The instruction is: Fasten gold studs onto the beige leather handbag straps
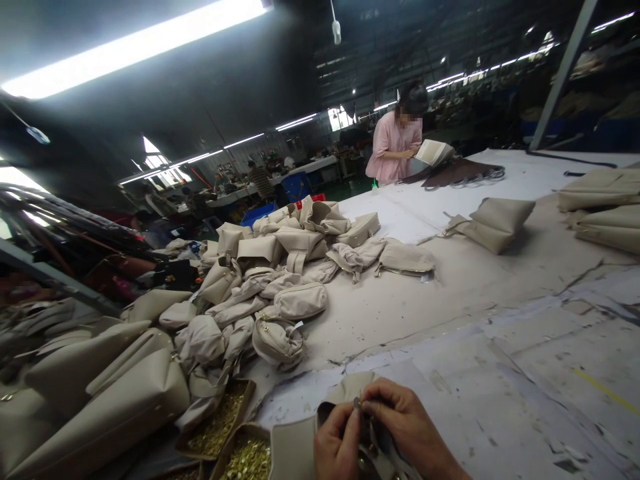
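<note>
Low in the view, my left hand [337,440] is closed in a pinch at a small round metal piece [357,403]. Opposite it, my right hand [400,415] pinches with thumb and forefinger at the same spot, fingertips almost touching. A beige bag [354,387] lies around and under both hands, largely hidden by them. Gold-coloured fittings show dimly below the fingers. Just left of my left hand stand a box of small gold-coloured metal parts [247,459] and another such box [220,420].
Beige bags [280,250] and pouches are heaped along the left of the paper-covered table [450,373]. More beige bags [600,193] lie at the right. Across the table a person in pink [393,143] handles a pale item [434,152] beside brown material [463,172].
</note>
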A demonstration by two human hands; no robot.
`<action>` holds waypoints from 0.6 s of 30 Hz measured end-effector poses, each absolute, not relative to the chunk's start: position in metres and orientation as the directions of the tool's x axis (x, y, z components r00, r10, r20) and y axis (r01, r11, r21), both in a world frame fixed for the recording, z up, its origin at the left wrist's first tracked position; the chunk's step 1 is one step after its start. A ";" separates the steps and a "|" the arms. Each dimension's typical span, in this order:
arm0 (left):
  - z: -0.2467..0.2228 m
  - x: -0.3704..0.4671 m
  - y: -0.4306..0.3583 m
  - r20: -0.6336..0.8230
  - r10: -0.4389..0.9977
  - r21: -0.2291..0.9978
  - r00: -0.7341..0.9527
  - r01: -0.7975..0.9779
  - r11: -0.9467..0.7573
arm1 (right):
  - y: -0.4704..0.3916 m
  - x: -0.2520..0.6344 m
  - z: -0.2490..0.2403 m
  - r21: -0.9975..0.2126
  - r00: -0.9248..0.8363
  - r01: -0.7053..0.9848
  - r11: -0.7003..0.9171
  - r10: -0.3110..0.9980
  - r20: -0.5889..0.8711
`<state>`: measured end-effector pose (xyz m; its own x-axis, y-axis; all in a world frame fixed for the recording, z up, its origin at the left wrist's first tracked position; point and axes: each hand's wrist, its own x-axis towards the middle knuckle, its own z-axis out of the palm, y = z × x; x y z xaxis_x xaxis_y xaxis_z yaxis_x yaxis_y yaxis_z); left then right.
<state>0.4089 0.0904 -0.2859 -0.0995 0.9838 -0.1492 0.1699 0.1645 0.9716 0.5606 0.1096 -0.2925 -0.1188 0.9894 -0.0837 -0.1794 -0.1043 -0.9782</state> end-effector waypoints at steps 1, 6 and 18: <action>-0.286 0.409 0.090 -0.144 0.985 0.971 -0.096 0.180 0.160 | 0.110 0.560 -0.292 -0.979 -0.114 -0.179 -0.101 0.990 -0.081; -0.285 0.409 0.089 -0.126 0.989 0.969 -0.077 0.205 0.140 | 0.110 0.560 -0.291 -0.982 -0.109 -0.163 -0.096 0.991 -0.078; -0.286 0.410 0.088 -0.070 0.995 0.969 -0.071 0.234 0.085 | 0.109 0.560 -0.290 -0.983 -0.091 -0.151 -0.106 0.991 -0.093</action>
